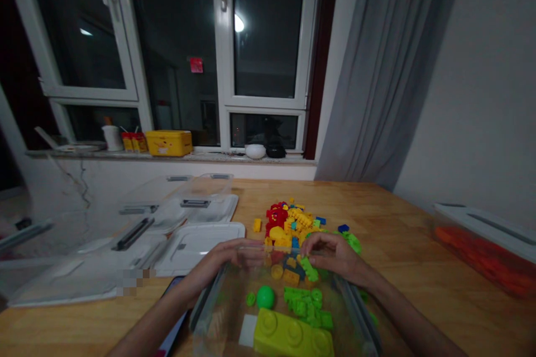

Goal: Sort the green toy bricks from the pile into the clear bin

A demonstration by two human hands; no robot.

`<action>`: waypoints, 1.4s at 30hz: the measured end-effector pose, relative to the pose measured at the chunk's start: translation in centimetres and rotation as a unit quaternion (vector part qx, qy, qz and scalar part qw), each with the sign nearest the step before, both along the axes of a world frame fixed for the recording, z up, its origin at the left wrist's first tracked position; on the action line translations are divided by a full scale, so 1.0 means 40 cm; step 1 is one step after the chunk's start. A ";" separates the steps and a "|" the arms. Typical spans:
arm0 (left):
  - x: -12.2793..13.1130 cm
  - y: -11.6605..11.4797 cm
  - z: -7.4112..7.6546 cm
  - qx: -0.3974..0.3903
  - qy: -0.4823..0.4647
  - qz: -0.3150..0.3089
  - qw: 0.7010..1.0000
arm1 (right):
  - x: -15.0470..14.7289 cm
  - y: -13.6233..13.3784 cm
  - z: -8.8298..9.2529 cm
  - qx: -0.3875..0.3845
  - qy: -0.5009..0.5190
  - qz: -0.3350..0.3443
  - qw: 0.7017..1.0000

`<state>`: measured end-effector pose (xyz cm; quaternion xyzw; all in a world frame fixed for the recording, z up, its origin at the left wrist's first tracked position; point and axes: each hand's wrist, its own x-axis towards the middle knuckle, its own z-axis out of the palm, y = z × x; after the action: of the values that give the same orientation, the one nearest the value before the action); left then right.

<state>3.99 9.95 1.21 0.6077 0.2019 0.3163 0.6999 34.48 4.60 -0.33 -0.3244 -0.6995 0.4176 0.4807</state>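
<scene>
A clear plastic bin (221, 312) stands in front of me. Inside it lie a green ball (265, 297), several bright green toy bricks (307, 305) and a large yellow-green block (293, 334) with round studs. At the bin's far rim, my right hand (335, 254) pinches a small green toy brick (309, 269) between thumb and fingers. My left hand (243, 252) reaches over the bin's far left corner, fingers stretched toward the pile and partly seen through the clear wall. Beyond the bin is a heap of yellow, red and blue toy bricks (299, 220).
Empty-looking clear bins (138, 234) and a white lid (201, 245) sit on the left of the wooden table (397, 234). On the right stands a lidded bin (486, 251) of orange-red pieces. A yellow box (168, 143) rests on the windowsill. A dark flat object (173, 323) lies under my left forearm.
</scene>
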 end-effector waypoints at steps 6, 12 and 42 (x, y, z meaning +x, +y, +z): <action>-0.002 0.035 -0.030 -0.024 0.011 -0.031 0.999 | 0.004 0.004 -0.006 0.008 -0.001 0.004 1.000; 0.002 -0.001 0.001 -0.008 -0.006 -0.012 1.000 | 0.009 0.003 0.005 -0.035 -0.036 -0.088 0.995; 0.004 -0.018 0.021 -0.010 0.006 -0.004 1.000 | 0.440 0.109 -0.171 -0.051 -0.210 -0.400 0.891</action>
<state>4.14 9.23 2.06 0.6032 0.2067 0.3082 0.7059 52.07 8.96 -7.17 -0.6808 -0.5728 0.1472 0.4321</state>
